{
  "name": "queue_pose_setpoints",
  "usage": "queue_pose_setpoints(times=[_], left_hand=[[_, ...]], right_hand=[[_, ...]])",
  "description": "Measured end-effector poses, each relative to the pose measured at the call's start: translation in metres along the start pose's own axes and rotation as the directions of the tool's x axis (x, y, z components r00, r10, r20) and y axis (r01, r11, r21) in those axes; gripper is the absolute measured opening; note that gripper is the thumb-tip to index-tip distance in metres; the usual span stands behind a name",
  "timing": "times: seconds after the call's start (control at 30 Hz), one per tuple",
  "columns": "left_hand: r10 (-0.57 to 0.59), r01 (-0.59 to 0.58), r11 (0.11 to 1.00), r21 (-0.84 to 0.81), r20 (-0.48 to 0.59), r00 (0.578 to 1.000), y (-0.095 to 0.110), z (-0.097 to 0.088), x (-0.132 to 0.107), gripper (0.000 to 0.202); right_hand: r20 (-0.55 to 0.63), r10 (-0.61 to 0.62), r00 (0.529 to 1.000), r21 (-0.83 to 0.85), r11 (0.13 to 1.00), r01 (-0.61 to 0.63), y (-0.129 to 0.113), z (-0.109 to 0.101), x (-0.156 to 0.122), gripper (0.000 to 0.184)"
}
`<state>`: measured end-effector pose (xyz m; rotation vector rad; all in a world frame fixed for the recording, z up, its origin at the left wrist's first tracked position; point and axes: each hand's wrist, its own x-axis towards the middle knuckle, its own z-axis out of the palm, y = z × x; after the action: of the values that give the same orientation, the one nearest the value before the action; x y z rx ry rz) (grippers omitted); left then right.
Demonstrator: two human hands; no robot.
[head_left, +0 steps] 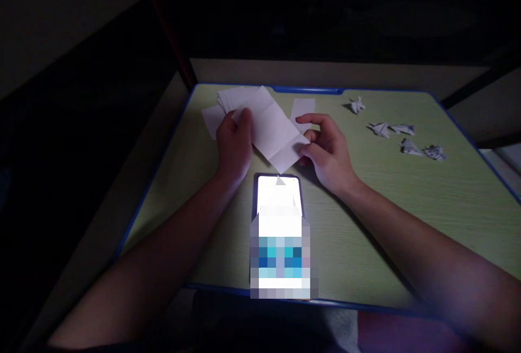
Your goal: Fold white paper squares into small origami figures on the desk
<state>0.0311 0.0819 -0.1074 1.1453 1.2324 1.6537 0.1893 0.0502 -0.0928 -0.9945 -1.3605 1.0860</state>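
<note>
A creased white sheet of paper [274,127] is held up above the table between both hands. My left hand [236,144] is closed on its left side, thumb on top, beside a fanned stack of white paper [236,96]; whether it also grips that stack I cannot tell. My right hand [328,152] pinches the lower right corner between thumb and fingers, with the index finger raised off the paper. Beneath the sheet's lower corner lies a phone [280,193] with a lit screen, its lower part blurred out.
Another white paper piece [303,107] lies behind my right hand. Several small folded paper figures [379,129] sit at the right of the green table [407,222], which has a blue edge. A dark wall stands behind, and the room is dim.
</note>
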Motion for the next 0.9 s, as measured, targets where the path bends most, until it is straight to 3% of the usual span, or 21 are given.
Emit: queue_pose_setpoints(times=[0.17,0.3,0.53,0.7,0.9], left_hand=[[0.066,-0.067,0.998,0.020,0.042,0.997,0.007,0.005,-0.008,0.020],[0.053,-0.057,0.997,0.056,0.074,0.996,0.012,0.007,-0.012,0.020],[-0.037,0.029,0.998,0.050,0.166,0.986,0.021,0.011,-0.015,0.015],[0.003,-0.012,0.998,0.066,0.139,0.990,0.018,0.010,-0.013,0.020],[0.032,-0.030,0.999,-0.028,0.058,0.998,0.004,0.006,-0.005,0.013]], right_hand=[[-0.026,0.003,1.000,-0.072,0.997,-0.005,0.002,0.000,0.001,0.009],[0.027,0.053,0.998,-0.073,0.996,-0.051,0.005,-0.003,0.003,0.015],[0.021,0.124,0.992,0.032,0.992,-0.125,0.009,-0.010,0.010,0.013],[0.117,0.177,0.977,0.074,0.980,-0.186,0.007,-0.017,0.013,0.014],[0.254,0.227,0.940,0.036,0.969,-0.243,-0.001,-0.017,0.011,0.024]])
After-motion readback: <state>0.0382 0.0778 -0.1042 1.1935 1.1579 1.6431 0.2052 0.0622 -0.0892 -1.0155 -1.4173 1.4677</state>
